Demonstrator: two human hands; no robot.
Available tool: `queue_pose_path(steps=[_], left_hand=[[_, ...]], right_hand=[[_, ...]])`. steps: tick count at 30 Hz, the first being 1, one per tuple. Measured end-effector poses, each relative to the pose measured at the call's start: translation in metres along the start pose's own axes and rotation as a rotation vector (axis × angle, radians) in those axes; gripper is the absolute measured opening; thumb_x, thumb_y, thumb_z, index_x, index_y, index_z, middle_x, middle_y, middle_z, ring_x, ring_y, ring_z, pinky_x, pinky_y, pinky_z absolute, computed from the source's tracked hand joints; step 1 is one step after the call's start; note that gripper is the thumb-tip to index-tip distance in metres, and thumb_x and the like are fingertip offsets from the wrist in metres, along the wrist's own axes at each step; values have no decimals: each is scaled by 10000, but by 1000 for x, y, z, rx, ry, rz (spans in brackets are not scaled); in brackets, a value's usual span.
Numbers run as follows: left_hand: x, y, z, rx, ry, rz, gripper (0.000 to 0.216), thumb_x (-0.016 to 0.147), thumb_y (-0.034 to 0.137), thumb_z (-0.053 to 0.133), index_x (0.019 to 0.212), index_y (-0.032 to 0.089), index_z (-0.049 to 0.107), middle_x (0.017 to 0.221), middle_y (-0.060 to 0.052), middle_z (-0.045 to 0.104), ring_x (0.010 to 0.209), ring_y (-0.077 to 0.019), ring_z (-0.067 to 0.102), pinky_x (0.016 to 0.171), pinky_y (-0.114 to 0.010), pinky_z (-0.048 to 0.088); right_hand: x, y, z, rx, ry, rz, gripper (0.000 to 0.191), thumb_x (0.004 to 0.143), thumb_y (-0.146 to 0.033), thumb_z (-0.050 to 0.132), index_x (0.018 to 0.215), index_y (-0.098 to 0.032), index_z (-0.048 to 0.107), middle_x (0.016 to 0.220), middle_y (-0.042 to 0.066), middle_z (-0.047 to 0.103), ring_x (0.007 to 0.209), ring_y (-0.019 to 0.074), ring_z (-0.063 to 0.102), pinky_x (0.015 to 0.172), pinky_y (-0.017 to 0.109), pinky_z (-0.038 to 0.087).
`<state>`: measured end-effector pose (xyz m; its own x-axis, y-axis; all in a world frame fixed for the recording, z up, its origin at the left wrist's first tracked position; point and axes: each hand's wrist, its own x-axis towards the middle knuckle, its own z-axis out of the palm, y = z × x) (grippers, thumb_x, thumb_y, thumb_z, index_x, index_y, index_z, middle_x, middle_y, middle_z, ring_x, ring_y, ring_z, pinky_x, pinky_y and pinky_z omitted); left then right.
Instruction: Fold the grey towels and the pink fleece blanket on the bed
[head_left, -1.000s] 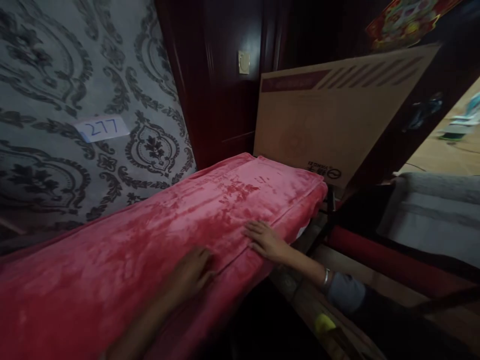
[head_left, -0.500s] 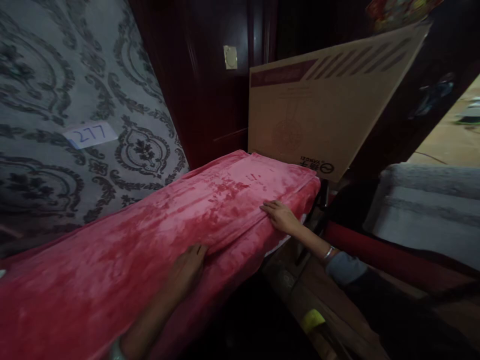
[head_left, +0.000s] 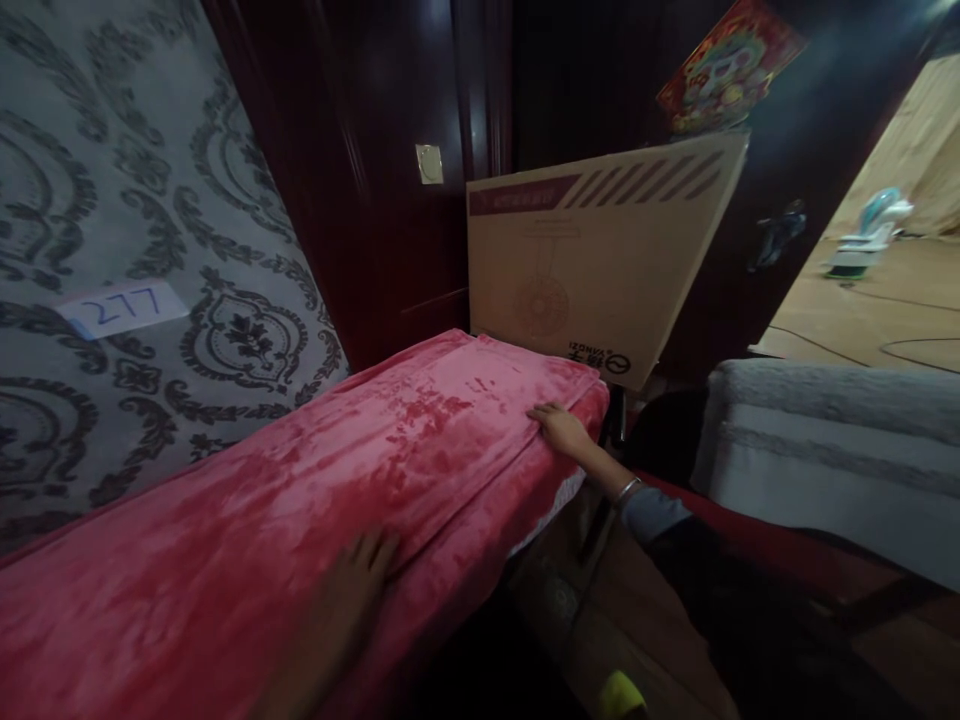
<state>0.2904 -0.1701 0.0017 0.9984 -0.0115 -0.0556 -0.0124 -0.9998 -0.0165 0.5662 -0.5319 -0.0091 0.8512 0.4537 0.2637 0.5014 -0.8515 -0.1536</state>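
Observation:
A red plush blanket (head_left: pixel 322 470) with darker brushed patches lies over a long, narrow raised surface. Along its near side runs a folded edge. My right hand (head_left: pixel 562 430) rests on that edge near the far end, fingers stretched over the cloth; a silver bracelet is on the wrist. Lower and closer, my left hand (head_left: pixel 352 580) lies on the blanket by the same fold, blurred by motion, with its fingers loosely apart. The undersides of both hands are hidden.
A large cardboard box (head_left: pixel 592 260) leans at the blanket's far end before dark red doors. Patterned wallpaper (head_left: pixel 247 320) with a paper marked 277 (head_left: pixel 124 308) borders the left. A grey-white padded seat (head_left: pixel 825 450) stands at right; something yellow (head_left: pixel 621 694) is low in front.
The view has shifted, showing more of the doorway at right. My left hand has slid back slightly along the blanket's near side; my right hand stays by the fold near the far end.

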Motion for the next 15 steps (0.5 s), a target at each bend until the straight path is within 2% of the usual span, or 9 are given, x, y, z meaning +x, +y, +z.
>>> queue_pose_path(steps=[4,9,13,15], left_hand=[[11,-6,13,-38,-33,86,663,918,85,326,1511,348,464,1607,-8,392,1486,-254,380,1228,-500,324],[17,-14,29,-30,-28,50,673,916,75,314,1518,354,427,1617,17,338,1499,-245,343,1244,-482,303],[18,-14,33,-35,-69,8,680,904,62,329,1506,365,424,1613,15,345,1490,-255,361,1233,-497,324],[19,-14,39,-9,-43,2,684,908,63,326,1509,379,406,1620,10,335,1494,-267,356,1217,-526,341]], right_hand=[[14,15,-5,-9,14,97,510,894,-24,454,1364,-113,631,1385,163,610,1275,268,534,1070,344,424],[32,42,-8,-11,59,226,445,928,-44,462,1332,-109,636,1326,168,639,1268,259,534,1061,332,413],[47,65,-3,1,111,333,303,1007,-205,532,1282,-135,638,1332,142,614,1266,262,536,1064,436,436],[53,76,0,15,142,393,309,1008,-302,582,1270,-145,635,1330,131,605,1244,270,552,1044,479,457]])
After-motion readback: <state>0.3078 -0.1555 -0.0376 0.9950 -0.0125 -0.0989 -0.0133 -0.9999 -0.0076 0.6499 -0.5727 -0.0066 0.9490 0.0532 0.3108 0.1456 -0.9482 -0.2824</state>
